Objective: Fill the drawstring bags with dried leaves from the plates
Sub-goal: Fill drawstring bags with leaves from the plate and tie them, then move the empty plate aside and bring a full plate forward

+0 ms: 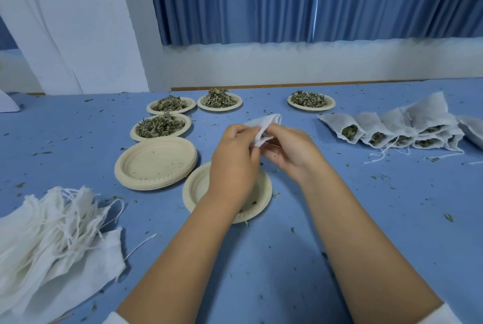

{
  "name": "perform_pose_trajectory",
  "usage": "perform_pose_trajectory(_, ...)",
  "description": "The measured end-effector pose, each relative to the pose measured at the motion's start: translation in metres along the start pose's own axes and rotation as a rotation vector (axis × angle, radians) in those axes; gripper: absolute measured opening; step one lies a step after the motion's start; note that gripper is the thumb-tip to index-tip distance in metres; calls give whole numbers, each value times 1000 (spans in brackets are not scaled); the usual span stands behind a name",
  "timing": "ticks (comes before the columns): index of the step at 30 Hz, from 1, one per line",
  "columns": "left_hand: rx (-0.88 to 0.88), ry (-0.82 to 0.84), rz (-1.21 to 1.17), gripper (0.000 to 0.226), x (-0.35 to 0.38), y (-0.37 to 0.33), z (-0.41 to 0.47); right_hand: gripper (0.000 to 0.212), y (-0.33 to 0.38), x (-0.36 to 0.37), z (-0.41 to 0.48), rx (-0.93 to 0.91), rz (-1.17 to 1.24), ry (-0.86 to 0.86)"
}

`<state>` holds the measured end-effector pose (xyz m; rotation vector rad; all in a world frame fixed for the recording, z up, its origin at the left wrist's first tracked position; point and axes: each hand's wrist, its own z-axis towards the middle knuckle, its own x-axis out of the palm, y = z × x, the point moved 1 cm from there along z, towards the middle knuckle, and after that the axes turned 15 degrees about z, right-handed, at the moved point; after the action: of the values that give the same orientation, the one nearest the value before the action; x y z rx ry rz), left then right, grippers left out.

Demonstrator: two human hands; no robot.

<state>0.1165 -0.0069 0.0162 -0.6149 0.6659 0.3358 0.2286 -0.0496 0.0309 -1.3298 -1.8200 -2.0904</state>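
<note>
step: opening bag (264, 122) mouth, likely | left hand (233, 159) and right hand (291, 149) both pinch its rim, over near-empty plate (198, 190), mid-table | next: leaves from full plate (133, 134) toward far edge; keep mouth spread

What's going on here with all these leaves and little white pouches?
A person is packing dried leaves into bags. The left hand and right hand pinch one white drawstring bag, near a nearly empty plate. Four plates of leaves wait farther back, behind a stack of empty plates. A pile of unfilled bags lies at the left; filled bags line up at the right.
</note>
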Motion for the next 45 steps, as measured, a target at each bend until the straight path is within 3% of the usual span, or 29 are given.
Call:
perform_pose_trajectory(8, -11, 206, 68, 29, 55, -46, 33, 16, 21, -42, 31, -130, 255, -314)
perform_pose_trajectory(21, -19, 475, 74, 22, 127, -51, 85, 29, 26, -102, 96, -266, -484, -594)
perform_pose_trajectory(26, -59, 583, -8, 29, 152, -61, 91, 24, 31, -126, 101, -293, -582, -729)
perform_pose_trajectory(31, 9, 684, 40, 34, 159, -62, 89, 6, 32, -129, 102, -336, -591, -761)
perform_pose_trajectory(35, 16, 657, 57, 25, 152, -56, 85, 30, 30, -117, 96, -450, -617, -810)
perform_pose_trajectory(38, 18, 618, 97, 37, 139, -43, 82, 48, 25, -103, 86, -508, -751, -838)
perform_pose_trajectory(43, -54, 498, 88, 38, 95, -7, 85, 63, 15, -70, 68, -835, -950, -679)
perform_pose_trajectory(45, -105, 480, 86, 38, 74, 11, 80, 59, 10, -60, 64, -841, -991, -594)
